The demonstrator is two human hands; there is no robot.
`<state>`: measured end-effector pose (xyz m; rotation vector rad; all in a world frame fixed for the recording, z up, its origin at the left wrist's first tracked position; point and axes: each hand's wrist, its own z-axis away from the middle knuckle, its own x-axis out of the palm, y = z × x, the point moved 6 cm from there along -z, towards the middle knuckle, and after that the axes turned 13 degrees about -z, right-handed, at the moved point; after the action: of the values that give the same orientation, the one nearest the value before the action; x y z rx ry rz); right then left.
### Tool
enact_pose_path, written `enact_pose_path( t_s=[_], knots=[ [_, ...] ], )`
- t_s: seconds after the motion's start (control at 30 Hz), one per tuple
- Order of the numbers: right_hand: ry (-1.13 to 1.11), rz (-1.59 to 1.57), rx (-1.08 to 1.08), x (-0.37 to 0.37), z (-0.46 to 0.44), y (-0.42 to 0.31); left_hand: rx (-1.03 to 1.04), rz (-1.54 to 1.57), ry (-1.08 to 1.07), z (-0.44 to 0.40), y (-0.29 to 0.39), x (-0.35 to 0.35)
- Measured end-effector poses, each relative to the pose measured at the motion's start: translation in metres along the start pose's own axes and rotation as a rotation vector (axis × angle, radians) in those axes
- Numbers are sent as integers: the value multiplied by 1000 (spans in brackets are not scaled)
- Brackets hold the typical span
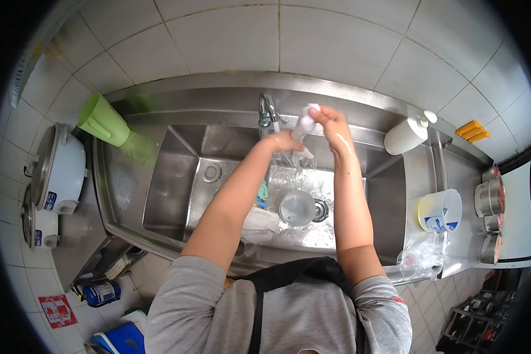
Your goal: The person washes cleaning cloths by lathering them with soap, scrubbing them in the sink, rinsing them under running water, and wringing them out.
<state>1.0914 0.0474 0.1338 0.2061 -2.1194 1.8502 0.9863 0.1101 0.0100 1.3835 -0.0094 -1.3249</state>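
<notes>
A wet white cloth [303,125] is stretched and twisted between both hands above the steel sink [180,189]. Its lower end is gripped by my left hand [282,141], closed beside the stream from the faucet [268,106]. My right hand [329,121] is pinched around its upper end, a little higher and to the right. Water falls from the cloth into the basin. Below my hands a round translucent container [297,207] stands on the sink floor. Another whitish cloth [259,225] lies near the front edge, partly behind my left forearm, with a small green-and-blue item [262,194] near it.
On the left ledge a green pitcher [104,120] leans over, with rice cookers [62,171] beyond. To the right are a white pump bottle [407,134], a clear bucket with yellowish content [439,210] and clear plastic [419,259]. Drains [212,171] show in the basin.
</notes>
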Motion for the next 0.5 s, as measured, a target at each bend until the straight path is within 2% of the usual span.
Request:
enact_pose_path(
  t_s=[0.03,0.07,0.1,0.17,0.2,0.27,0.33,0.4,0.47,0.5],
  knots=[
    [97,-15,-23,-15,1,-1,-46,-162,49,4,5,-7],
    [196,-30,-45,-31,2,2,-162,-70,24,9,5,-12],
    [299,-46,-66,-50,5,8,-158,-57,48,8,3,-15],
    [443,557,63,-99,5,42,-148,-29,103,1,-4,-26],
    [504,860,133,-117,4,69,-104,7,-1,-9,-9,-22],
    [420,966,211,-126,2,146,-43,161,47,6,9,-24],
    [532,60,488,-80,19,193,31,231,69,11,16,-24],
    [205,-903,491,-20,15,197,7,169,136,24,13,-27],
    [206,-920,477,-16,-1,203,11,156,127,28,-4,-28],
    [214,-932,473,-14,-7,207,-55,236,179,36,-18,-29]
  ],
)
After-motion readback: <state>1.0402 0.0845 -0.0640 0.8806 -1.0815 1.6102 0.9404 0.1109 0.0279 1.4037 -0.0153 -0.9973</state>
